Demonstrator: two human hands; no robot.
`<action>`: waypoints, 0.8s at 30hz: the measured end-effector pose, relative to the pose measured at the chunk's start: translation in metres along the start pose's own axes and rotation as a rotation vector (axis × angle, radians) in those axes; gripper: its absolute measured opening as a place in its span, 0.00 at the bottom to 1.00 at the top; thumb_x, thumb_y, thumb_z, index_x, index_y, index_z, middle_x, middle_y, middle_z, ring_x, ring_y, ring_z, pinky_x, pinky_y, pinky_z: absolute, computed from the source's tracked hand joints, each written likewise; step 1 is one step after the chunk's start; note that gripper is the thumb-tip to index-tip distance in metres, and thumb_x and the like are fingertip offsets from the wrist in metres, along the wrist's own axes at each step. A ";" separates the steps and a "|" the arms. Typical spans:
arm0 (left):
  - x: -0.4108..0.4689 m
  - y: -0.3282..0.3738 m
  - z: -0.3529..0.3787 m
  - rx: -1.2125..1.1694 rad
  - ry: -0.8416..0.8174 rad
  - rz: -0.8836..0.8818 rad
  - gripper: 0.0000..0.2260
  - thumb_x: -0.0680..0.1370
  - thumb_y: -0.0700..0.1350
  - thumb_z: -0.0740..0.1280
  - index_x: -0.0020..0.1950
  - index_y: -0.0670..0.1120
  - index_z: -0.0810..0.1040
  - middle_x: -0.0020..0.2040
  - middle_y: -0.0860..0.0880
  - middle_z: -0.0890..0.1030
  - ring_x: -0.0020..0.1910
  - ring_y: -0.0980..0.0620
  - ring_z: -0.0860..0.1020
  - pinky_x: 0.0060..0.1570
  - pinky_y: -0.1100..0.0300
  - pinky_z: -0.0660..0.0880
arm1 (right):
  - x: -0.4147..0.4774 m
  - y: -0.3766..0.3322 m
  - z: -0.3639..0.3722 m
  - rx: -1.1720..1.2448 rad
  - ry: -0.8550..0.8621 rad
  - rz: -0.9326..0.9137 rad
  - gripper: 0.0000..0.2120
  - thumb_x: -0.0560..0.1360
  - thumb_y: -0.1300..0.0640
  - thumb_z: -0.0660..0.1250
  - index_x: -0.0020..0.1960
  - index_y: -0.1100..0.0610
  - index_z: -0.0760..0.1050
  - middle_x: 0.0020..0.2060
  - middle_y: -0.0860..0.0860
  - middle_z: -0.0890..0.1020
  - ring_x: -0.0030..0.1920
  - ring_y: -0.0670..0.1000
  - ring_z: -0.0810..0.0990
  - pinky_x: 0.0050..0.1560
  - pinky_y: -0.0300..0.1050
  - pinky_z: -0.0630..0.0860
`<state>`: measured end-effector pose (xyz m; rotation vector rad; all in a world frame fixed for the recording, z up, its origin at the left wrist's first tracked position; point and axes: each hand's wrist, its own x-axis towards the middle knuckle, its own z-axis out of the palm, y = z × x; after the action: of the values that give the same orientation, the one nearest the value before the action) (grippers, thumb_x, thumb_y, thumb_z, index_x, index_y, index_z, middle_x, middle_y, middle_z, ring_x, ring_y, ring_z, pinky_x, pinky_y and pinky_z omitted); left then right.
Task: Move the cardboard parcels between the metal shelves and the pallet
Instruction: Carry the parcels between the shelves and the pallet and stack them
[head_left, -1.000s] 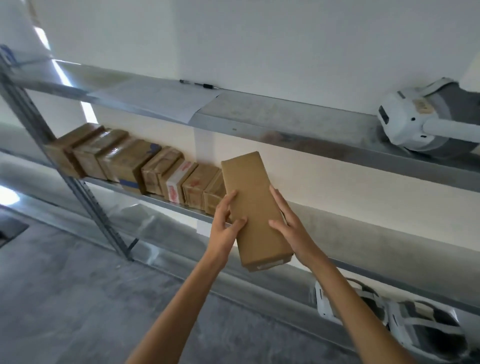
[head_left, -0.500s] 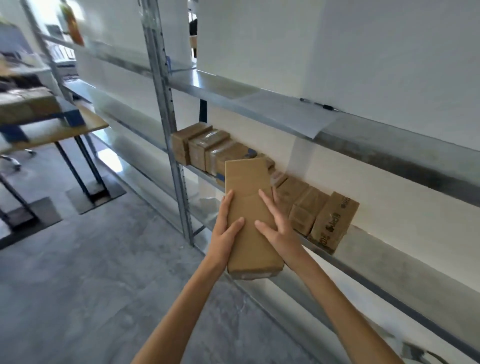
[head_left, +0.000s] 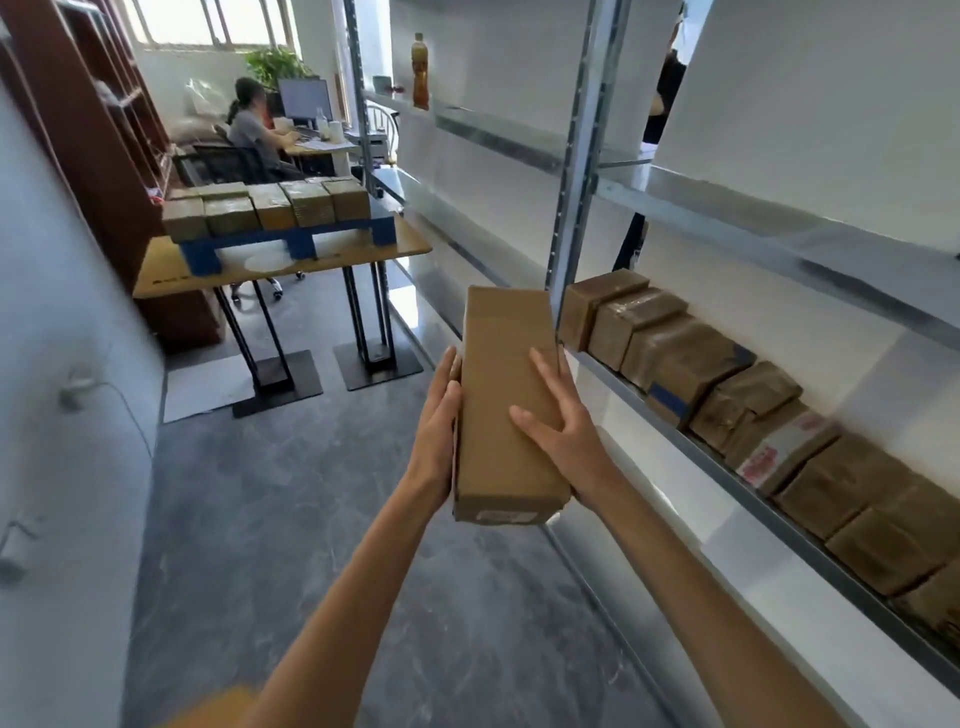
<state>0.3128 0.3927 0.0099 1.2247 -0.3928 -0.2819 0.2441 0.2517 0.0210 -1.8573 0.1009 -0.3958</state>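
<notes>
My grip is only flat left hand (head_left: 436, 431) and right hand (head_left: 566, 441) squeezing the parcel (head_left: 498, 364), so it could slip before the pallet (head_left: 291, 241).

1. The single view sits on the person's head, above and behind the forearms, which rise from the bottom edge toward the middle.
2. It faces forward and down along an aisle: the floor (head_left: 311, 519) fills 6 to 8 o'clock, and the shelves (head_left: 779, 239) run from 12 to 4 o'clock.
3. Nearest, at the centre, are the left hand (head_left: 436, 426) and right hand (head_left: 566, 441) on a parcel (head_left: 504, 395).
4. The pallet (head_left: 291, 241) on a table (head_left: 405, 244) lies well beyond at 10 o'clock, with a seated person (head_left: 249, 130) farther at 11.
5. The wide lens bends straight edges near the borders.
</notes>
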 end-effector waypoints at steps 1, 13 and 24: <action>0.005 0.002 -0.015 0.028 0.023 0.000 0.20 0.83 0.43 0.55 0.75 0.53 0.61 0.71 0.53 0.69 0.68 0.53 0.72 0.66 0.50 0.71 | 0.007 0.001 0.007 0.029 -0.018 0.011 0.33 0.74 0.45 0.67 0.73 0.36 0.55 0.75 0.39 0.52 0.68 0.45 0.66 0.60 0.45 0.75; 0.074 0.017 -0.111 0.275 0.095 -0.171 0.22 0.79 0.59 0.59 0.72 0.61 0.61 0.63 0.53 0.70 0.55 0.50 0.77 0.46 0.61 0.79 | 0.111 0.028 0.077 0.377 -0.147 0.141 0.26 0.78 0.50 0.62 0.74 0.43 0.60 0.63 0.46 0.73 0.52 0.48 0.81 0.44 0.38 0.79; 0.204 0.020 -0.150 0.402 0.305 0.065 0.23 0.79 0.48 0.65 0.72 0.60 0.63 0.62 0.59 0.67 0.55 0.59 0.75 0.42 0.70 0.76 | 0.276 0.037 0.143 0.069 -0.301 -0.124 0.28 0.79 0.43 0.55 0.73 0.34 0.44 0.70 0.36 0.54 0.66 0.41 0.65 0.62 0.44 0.70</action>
<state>0.5621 0.4419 0.0150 1.6181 -0.2281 0.0468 0.5533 0.2963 0.0089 -1.8394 -0.2312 -0.1980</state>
